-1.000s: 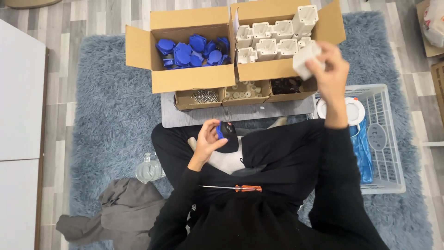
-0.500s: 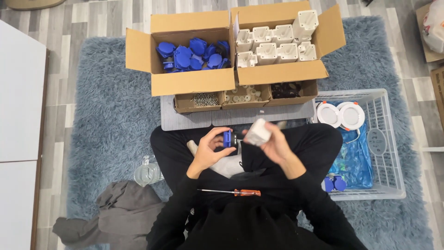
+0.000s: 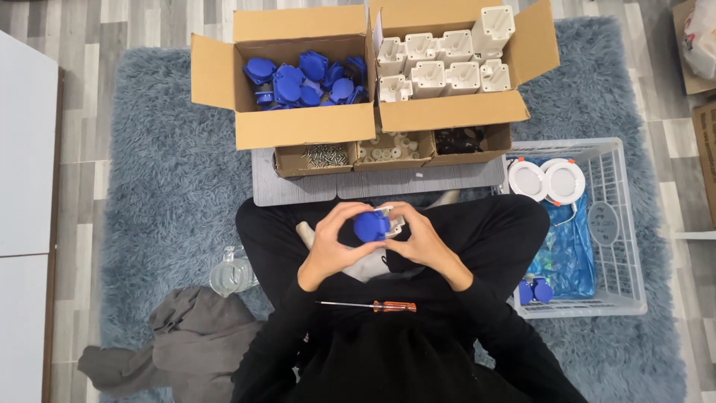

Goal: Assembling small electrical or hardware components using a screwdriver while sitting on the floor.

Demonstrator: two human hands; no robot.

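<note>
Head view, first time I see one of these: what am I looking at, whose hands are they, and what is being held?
A camera on the person's head looks straight down at their lap as they sit on a grey-blue rug. The left hand and right hand hold a blue cap against a white housing. Ahead stand a box of blue parts and a box of white parts. A screwdriver lies on the lap; a white basket sits on the right.

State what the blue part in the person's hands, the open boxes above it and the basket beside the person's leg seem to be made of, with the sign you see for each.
Blue part: probably moulded plastic, smooth with even colour.
Boxes: brown corrugated cardboard, matte, folded flaps.
Basket: seemingly white plastic, thin uniform grid walls.
</note>
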